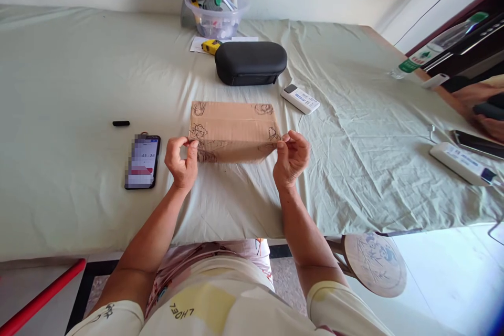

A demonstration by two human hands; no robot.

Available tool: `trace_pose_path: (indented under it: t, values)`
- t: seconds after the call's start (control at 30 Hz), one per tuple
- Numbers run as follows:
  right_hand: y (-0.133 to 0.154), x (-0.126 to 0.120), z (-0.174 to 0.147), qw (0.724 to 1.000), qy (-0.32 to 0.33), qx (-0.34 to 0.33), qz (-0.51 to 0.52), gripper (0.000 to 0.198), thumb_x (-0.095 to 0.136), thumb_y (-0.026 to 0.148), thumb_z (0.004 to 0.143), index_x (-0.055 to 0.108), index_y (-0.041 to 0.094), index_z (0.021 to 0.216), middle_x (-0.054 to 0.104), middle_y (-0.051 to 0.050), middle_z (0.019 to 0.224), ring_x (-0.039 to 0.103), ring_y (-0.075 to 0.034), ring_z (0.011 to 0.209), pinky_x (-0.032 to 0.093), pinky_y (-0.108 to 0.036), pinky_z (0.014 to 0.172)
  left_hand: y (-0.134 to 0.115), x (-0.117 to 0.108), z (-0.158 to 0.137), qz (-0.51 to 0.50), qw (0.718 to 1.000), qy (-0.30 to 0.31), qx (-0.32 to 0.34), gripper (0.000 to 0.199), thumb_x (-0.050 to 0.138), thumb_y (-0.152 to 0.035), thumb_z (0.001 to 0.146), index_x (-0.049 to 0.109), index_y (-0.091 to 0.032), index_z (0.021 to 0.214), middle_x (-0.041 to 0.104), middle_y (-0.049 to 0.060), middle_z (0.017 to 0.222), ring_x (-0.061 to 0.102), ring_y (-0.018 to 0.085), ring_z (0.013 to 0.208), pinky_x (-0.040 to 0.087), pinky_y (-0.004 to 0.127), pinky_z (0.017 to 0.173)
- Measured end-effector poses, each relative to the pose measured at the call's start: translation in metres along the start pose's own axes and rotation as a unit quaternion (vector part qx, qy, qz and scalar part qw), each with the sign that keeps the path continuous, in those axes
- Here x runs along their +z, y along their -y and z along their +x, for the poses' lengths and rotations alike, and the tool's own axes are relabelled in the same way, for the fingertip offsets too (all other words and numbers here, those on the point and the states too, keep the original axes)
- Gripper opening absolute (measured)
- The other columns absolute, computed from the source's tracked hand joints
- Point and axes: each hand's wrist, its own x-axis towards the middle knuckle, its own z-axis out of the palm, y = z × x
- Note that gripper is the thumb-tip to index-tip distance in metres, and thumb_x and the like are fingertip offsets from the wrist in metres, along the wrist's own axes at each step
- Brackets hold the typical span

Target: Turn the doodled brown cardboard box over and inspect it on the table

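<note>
A brown cardboard box (234, 128) with black scribbles near its corners lies on the cloth in front of me. At the left end of its near top edge, my left hand (181, 161) pinches the cardboard between thumb and fingers. My right hand (292, 157) grips the opposite end of that edge in the same way, fingertips pressed together. The box's near side faces me below the edge, and its underside is hidden. Left of my left hand lies a phone (144, 163) with a lit timer screen.
Beyond the box sit a black zipped case (251, 63), a yellow tape measure (211, 46) and a filled plastic basin (218, 23). A white power bank (300, 98) lies behind my right hand. On the right are a bottle (441, 47) and another power bank (460, 164).
</note>
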Motion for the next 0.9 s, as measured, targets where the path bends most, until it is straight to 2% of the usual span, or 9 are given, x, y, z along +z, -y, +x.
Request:
trace_pose_path:
  t: [0.13,0.27,0.33,0.47,0.53,0.63,0.9]
  values:
    - [-0.002,0.003,0.000,1.000,-0.004,0.006,-0.003,0.035,0.054,0.061,0.102,0.055,0.029,0.115,0.056,-0.002,0.093,0.063,-0.016,0.081,0.058,-0.034,0.075,0.002,0.003,0.000,-0.044,0.998,0.013,-0.040,0.041,0.054,-0.063,0.102,0.058,-0.023,0.096,0.061,0.002,0.088,0.063,0.016,0.081,0.054,0.030,0.078]
    - [-0.011,0.010,-0.004,0.999,0.023,0.049,-0.007,0.030,0.054,0.056,0.101,0.055,0.027,0.108,0.061,-0.002,0.095,0.065,-0.017,0.084,0.058,-0.034,0.079,0.010,0.010,-0.005,-0.093,0.988,0.055,-0.110,0.030,0.060,-0.052,0.099,0.055,-0.023,0.098,0.063,0.003,0.092,0.067,0.016,0.084,0.056,0.029,0.080]
    - [-0.018,0.013,-0.007,0.994,0.061,0.090,-0.004,0.025,0.056,0.050,0.098,0.056,0.026,0.105,0.064,-0.003,0.096,0.066,-0.018,0.087,0.059,-0.035,0.080,0.016,0.014,-0.007,-0.083,0.983,0.086,-0.138,0.025,0.062,-0.047,0.095,0.054,-0.023,0.097,0.065,0.003,0.093,0.068,0.017,0.086,0.057,0.029,0.081]
    - [-0.031,0.015,-0.011,0.972,0.167,0.160,-0.048,0.018,0.061,0.037,0.087,0.058,0.025,0.101,0.068,-0.003,0.094,0.065,-0.019,0.084,0.058,-0.037,0.077,0.029,0.017,-0.011,0.010,0.968,0.173,-0.178,0.018,0.064,-0.035,0.087,0.050,-0.025,0.087,0.064,0.000,0.081,0.066,0.018,0.075,0.055,0.032,0.076]
    - [-0.035,0.013,-0.012,0.965,0.195,0.157,-0.081,0.016,0.060,0.032,0.085,0.057,0.025,0.099,0.068,-0.003,0.093,0.064,-0.019,0.083,0.057,-0.039,0.081,0.033,0.018,-0.012,0.031,0.966,0.185,-0.180,0.017,0.065,-0.032,0.084,0.049,-0.025,0.083,0.063,0.000,0.078,0.064,0.019,0.073,0.054,0.033,0.076]
    - [-0.036,0.012,-0.011,0.964,0.203,0.139,-0.103,0.012,0.059,0.030,0.084,0.055,0.025,0.094,0.067,-0.002,0.090,0.064,-0.020,0.085,0.056,-0.042,0.085,0.034,0.018,-0.012,0.047,0.967,0.186,-0.168,0.016,0.064,-0.032,0.085,0.050,-0.025,0.082,0.064,0.001,0.080,0.064,0.020,0.076,0.054,0.034,0.078]
    - [-0.032,0.012,-0.010,0.961,0.202,0.169,-0.082,0.016,0.060,0.034,0.082,0.056,0.025,0.095,0.065,-0.002,0.091,0.062,-0.018,0.079,0.056,-0.033,0.070,0.033,0.018,-0.013,0.057,0.966,0.196,-0.157,0.012,0.062,-0.030,0.086,0.051,-0.025,0.085,0.067,0.002,0.085,0.068,0.020,0.078,0.056,0.034,0.078]
